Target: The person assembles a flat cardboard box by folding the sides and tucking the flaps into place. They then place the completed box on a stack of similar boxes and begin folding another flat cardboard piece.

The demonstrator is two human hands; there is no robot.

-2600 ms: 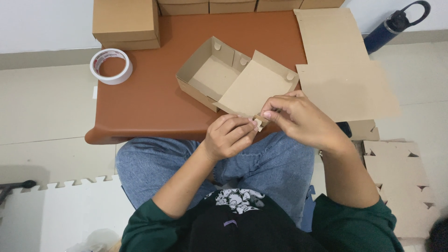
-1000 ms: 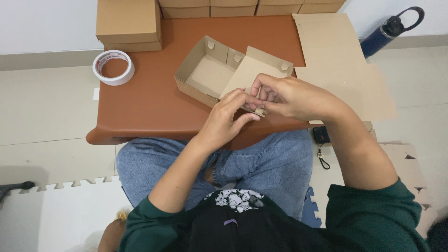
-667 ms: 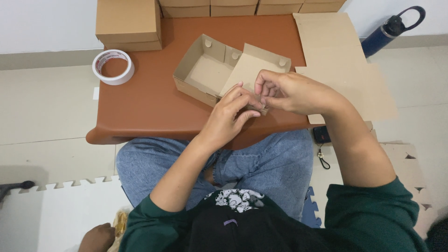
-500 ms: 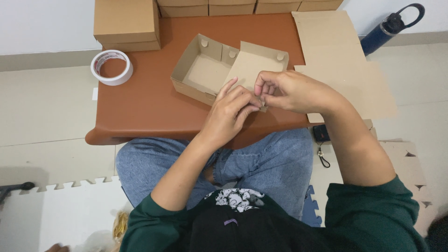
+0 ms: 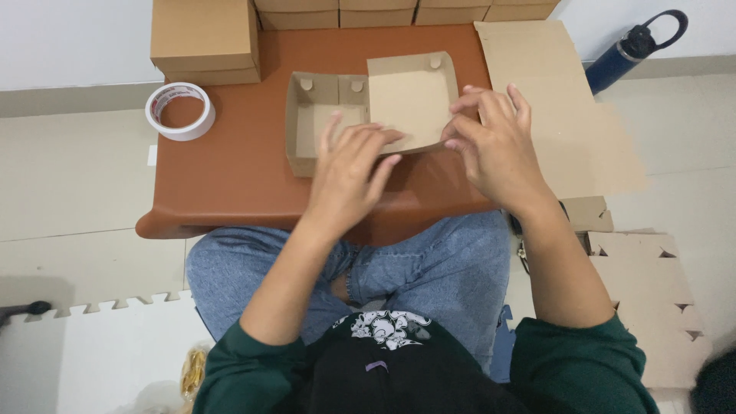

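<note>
An open brown cardboard box (image 5: 316,121) sits on the brown table (image 5: 230,180), with its hinged lid (image 5: 410,90) standing up on the box's right side. My left hand (image 5: 351,172) lies with fingers spread over the box's near wall and the lid's near left corner. At the lid's right edge is my right hand (image 5: 494,146), thumb and fingers pinching that edge. The box's inside looks empty where it shows.
A roll of tape (image 5: 180,111) lies at the table's left. A closed cardboard box (image 5: 204,38) stands at the back left, more boxes (image 5: 383,12) line the back edge. Flat cardboard sheets (image 5: 556,100) cover the right side. A blue bottle (image 5: 631,47) and cut cardboard blanks (image 5: 648,299) are on the floor.
The box has turned square to me and the lid now stands more upright. My hands have come apart from a pinch at the lid's near corner; the left now lies flat.
</note>
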